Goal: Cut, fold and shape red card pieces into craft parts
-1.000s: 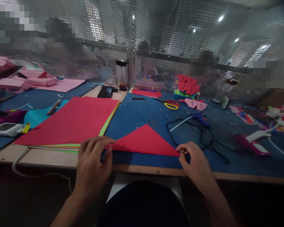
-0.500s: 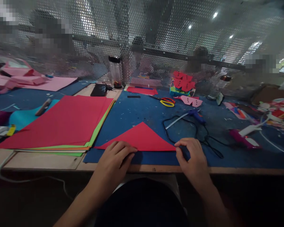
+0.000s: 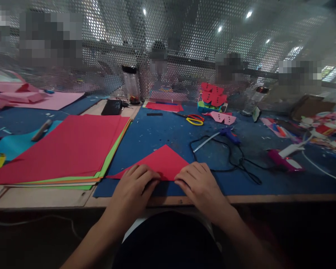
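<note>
A sheet of red paper (image 3: 165,160), folded into a triangle, lies on the blue mat with its peak pointing away from me. My left hand (image 3: 138,183) is closed on its near edge left of the middle, thumb below and fingers on top. Just right of the middle, my right hand (image 3: 197,183) pinches the same near edge, a short gap from the left one. The paper's left corner sticks out past my left hand; its right corner is hidden under my right hand.
Left is a stack of coloured paper sheets (image 3: 70,145). Scissors (image 3: 194,119), a blue glue gun (image 3: 230,135) with a looping black cord, and a purple power strip (image 3: 285,160) lie farther right. A bottle (image 3: 131,86) stands by the perforated metal screen (image 3: 182,45).
My right hand has moved left along the folded edge, from the right corner to near the middle. My left hand keeps its place on the paper. The view has shifted slightly.
</note>
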Demonstrator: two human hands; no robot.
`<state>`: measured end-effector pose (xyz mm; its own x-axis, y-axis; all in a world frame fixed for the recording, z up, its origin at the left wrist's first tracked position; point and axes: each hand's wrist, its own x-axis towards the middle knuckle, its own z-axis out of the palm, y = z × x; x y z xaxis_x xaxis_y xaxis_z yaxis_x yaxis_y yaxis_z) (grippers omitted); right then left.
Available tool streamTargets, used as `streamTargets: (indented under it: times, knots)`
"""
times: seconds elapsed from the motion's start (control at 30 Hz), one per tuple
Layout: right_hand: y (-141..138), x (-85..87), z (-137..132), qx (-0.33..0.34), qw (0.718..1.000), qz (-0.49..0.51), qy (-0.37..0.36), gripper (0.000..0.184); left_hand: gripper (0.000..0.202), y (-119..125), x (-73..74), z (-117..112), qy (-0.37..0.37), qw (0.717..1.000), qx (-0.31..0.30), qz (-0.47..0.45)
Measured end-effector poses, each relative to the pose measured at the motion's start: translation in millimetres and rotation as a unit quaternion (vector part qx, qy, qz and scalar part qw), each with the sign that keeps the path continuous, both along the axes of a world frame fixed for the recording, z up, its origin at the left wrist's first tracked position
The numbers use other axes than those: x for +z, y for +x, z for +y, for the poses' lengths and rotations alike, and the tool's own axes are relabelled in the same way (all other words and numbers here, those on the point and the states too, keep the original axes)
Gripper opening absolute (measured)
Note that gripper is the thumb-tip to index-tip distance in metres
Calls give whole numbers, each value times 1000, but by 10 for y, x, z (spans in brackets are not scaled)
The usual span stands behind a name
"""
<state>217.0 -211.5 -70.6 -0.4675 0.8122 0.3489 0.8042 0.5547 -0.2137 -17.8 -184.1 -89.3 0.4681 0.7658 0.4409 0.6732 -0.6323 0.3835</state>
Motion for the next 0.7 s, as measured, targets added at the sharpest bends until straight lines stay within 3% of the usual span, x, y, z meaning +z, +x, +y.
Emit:
streamTargets:
  times: [0.4, 0.7]
  knots:
    - [-54, 1, 45, -5, 999, -29, 18, 17, 18, 54, -42, 63, 42, 996, 19, 77]
    - [-51, 34, -45, -21, 999, -13, -22, 17, 20, 32, 5, -11, -2, 998, -3, 64]
